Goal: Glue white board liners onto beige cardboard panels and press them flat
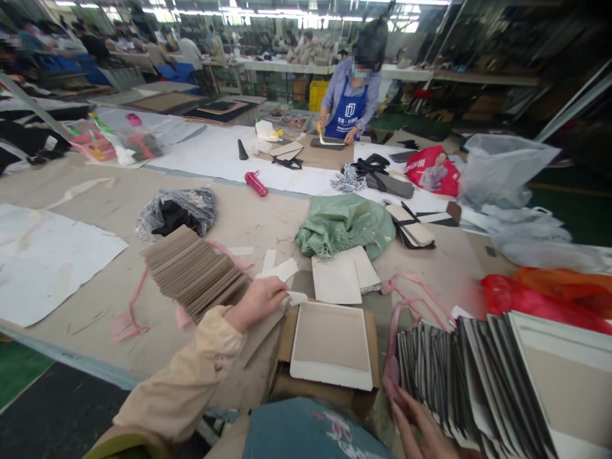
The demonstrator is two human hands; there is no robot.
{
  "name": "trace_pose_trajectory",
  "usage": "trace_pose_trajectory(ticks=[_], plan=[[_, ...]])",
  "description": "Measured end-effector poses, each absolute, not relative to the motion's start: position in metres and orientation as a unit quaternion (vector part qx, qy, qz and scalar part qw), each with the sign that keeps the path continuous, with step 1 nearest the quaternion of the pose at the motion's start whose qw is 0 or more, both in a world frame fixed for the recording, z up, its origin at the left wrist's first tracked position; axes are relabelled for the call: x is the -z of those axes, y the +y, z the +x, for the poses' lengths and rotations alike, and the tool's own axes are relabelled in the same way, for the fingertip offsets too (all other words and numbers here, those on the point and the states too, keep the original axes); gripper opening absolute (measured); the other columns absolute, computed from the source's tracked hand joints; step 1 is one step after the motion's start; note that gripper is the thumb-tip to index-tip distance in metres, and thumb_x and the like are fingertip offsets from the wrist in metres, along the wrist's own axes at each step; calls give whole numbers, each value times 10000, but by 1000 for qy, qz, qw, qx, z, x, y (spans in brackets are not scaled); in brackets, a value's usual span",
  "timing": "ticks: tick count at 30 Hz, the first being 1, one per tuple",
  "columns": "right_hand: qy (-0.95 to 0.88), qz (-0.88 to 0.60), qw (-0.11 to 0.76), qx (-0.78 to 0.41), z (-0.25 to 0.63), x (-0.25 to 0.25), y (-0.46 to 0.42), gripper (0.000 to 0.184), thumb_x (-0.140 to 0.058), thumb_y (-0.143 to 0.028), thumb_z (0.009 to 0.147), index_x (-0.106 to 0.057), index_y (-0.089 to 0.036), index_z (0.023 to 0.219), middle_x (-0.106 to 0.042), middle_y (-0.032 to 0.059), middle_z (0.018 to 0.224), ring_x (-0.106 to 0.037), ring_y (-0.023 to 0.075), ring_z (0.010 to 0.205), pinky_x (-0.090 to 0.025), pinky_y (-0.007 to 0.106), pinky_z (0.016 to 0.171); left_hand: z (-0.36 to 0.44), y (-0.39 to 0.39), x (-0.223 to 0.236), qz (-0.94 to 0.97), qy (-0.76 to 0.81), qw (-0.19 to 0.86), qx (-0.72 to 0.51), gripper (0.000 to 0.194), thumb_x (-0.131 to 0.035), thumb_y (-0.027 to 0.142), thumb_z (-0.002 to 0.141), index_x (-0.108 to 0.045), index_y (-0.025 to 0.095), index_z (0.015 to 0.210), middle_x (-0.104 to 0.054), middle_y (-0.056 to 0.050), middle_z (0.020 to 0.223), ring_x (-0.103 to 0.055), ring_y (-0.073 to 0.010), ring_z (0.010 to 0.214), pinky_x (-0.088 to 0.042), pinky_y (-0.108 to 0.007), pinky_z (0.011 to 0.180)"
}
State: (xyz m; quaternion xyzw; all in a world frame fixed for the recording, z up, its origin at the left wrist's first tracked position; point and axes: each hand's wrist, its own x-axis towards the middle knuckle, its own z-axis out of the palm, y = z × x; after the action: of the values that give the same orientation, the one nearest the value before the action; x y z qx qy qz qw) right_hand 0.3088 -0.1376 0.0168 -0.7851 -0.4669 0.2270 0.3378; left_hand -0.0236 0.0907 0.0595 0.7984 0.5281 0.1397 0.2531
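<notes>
My left hand [261,303] is closed in a pinch on a small white flat piece [297,298], just above the far-left corner of a panel. That panel [331,344] is beige with a white rim and lies on a brown cardboard box [285,354] in front of me. Beside my left wrist leans a fanned stack of grey-brown boards [191,271]. My right hand [421,427], partly cut off by the bottom edge, has its fingers stretched out beside a row of dark-edged panels [444,376]. A pink strap [393,363] runs close to its fingertips; contact is unclear.
Beyond the box lie white square sheets [337,278] and a green cloth bundle in plastic [347,223]. Red plastic bags [540,296] are at right, a bag of black material [179,213] at left. Across the table, a person in a blue apron [351,108] works with a brush.
</notes>
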Motion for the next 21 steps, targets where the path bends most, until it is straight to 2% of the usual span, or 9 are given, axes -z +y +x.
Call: trace_pose_trajectory(ticks=[3, 6, 8, 10, 11, 13, 16, 18, 21], plan=[[-576, -682, 360, -273, 304, -35, -117, 438, -594, -419, 791, -552, -224, 1181, -613, 103, 1115, -618, 257, 976, -537, 370, 831, -6, 47, -91, 829, 445, 303, -152, 176, -510, 292, 835, -659, 213, 786, -659, -21, 768, -593, -152, 740, -425, -245, 684], [-662, -592, 345, -304, 279, -63, -88, 689, -595, -336, 799, -281, -219, 1401, -434, 123, 1365, -449, 270, 1229, -418, 434, 1007, 16, 14, -106, 818, 449, 330, -144, 147, -557, 281, 794, -614, 210, 677, -621, -8, 675, -555, -135, 648, -389, -235, 606], [-725, -535, 306, -308, 257, -76, -72, 884, -670, -311, 731, -155, -209, 1443, -324, 126, 1443, -310, 286, 1324, -327, 480, 1070, 29, 0, -107, 805, 465, 345, -126, 140, -567, 269, 775, -604, 205, 656, -610, -1, 649, -533, -125, 609, -366, -230, 573], [-763, -502, 270, -305, 239, -80, -62, 951, -702, -272, 692, -131, -199, 1449, -271, 129, 1470, -253, 284, 1349, -294, 482, 1088, 37, -9, -105, 797, 480, 351, -105, 137, -565, 269, 766, -606, 194, 658, -603, 6, 638, -516, -119, 589, -342, -225, 554], [-771, -495, 265, -302, 233, -79, -59, 893, -680, -247, 712, -166, -195, 1440, -293, 129, 1458, -271, 272, 1340, -303, 469, 1085, 39, -12, -104, 794, 484, 354, -98, 142, -560, 272, 765, -607, 187, 661, -597, 9, 631, -508, -116, 583, -331, -221, 546], [-771, -486, 276, -305, 229, -72, -56, 620, -580, -201, 797, -333, -192, 1365, -444, 124, 1349, -401, 234, 1254, -376, 418, 1032, 40, -16, -100, 787, 486, 369, -90, 163, -548, 284, 771, -610, 176, 666, -585, 18, 620, -496, -110, 581, -316, -211, 540], [-753, -492, 286, -331, 237, -58, -54, 208, -465, -211, 886, -574, -208, 1064, -634, 69, 1002, -582, 188, 958, -478, 327, 830, 34, -16, -90, 749, 503, 422, -86, 194, -566, 329, 761, -620, 162, 677, -573, 28, 608, -485, -105, 582, -312, -198, 536], [-736, -506, 286, -348, 248, -51, -52, 151, -474, -265, 897, -617, -216, 915, -650, 39, 869, -601, 175, 834, -475, 300, 745, 28, -13, -80, 708, 513, 476, -95, 213, -607, 359, 730, -627, 152, 688, -569, 33, 612, -481, -104, 587, -320, -194, 537], [-699, -541, 300, -359, 265, -39, -45, 168, -513, -327, 876, -641, -219, 865, -663, 26, 841, -606, 171, 805, -467, 283, 731, 24, -3, -60, 656, 509, 542, -130, 227, -644, 362, 689, -633, 135, 690, -559, 36, 618, -471, -101, 591, -332, -191, 540]])
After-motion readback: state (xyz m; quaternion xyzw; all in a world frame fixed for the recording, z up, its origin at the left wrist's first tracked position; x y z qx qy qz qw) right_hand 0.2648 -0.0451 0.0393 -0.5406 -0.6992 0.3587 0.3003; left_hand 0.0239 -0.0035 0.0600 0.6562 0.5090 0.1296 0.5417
